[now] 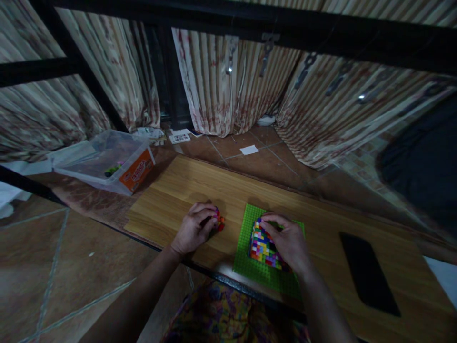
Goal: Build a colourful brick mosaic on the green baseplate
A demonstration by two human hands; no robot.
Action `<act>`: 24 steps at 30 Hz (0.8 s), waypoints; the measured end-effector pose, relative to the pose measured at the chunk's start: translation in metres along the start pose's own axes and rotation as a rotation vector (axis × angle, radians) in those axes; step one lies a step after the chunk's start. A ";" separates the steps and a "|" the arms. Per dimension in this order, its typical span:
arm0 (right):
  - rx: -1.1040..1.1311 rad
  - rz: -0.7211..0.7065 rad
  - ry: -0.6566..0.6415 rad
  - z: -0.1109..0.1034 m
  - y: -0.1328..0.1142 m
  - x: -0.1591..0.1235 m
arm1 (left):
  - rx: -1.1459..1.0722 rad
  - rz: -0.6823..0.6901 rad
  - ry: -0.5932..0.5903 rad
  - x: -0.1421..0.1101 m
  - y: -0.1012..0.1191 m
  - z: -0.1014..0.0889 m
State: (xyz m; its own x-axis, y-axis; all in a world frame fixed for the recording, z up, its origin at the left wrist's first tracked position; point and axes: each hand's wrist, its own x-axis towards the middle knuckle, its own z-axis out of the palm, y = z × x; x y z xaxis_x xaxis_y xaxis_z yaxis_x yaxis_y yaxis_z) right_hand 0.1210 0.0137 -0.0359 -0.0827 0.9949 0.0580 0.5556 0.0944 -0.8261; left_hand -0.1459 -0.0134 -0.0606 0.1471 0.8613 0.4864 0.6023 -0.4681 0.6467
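A green studded baseplate [243, 252] lies on the wooden tabletop, carrying a block built of small multicoloured toy bricks [263, 247]. My right hand [287, 238] reaches over this build, thumb and forefinger pinched on a small toy brick at its far left corner; the hand hides the build's right side. To the left of the plate, my left hand [195, 226] is closed with its fingertips around a few small toy bricks [219, 220], red, orange and purple. Its fingers partly cover them, so I cannot tell which touch the table.
A black phone-like slab [370, 272] lies right of the baseplate on the wooden table [171, 190]. On the floor at left stands a clear plastic bin [107, 162] with an orange label. Pleated curtains [214, 85] hang behind, and a paper scrap [249, 149] lies on the tiles.
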 end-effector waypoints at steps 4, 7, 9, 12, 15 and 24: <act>0.004 0.030 -0.017 0.000 0.001 0.001 | -0.002 0.013 -0.009 0.001 0.000 0.000; -0.001 0.047 -0.033 -0.001 0.000 0.002 | 0.000 0.012 -0.019 0.000 0.000 -0.001; -0.015 0.051 -0.038 -0.002 -0.001 0.002 | 0.002 0.007 -0.026 0.000 0.000 -0.001; -0.038 0.047 -0.042 -0.003 -0.003 0.002 | 0.005 -0.001 -0.033 0.000 0.001 -0.001; -0.062 0.034 -0.047 -0.004 -0.005 0.002 | 0.002 -0.002 -0.032 0.000 0.001 -0.001; -0.095 0.034 -0.081 -0.006 -0.005 0.006 | -0.001 0.003 -0.047 -0.001 0.000 0.000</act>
State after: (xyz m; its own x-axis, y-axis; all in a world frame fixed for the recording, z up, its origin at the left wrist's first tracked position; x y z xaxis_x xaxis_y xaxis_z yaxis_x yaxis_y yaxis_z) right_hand 0.1226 0.0192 -0.0282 -0.1271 0.9917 -0.0183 0.6349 0.0672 -0.7697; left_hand -0.1461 -0.0142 -0.0613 0.1852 0.8682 0.4604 0.6012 -0.4706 0.6458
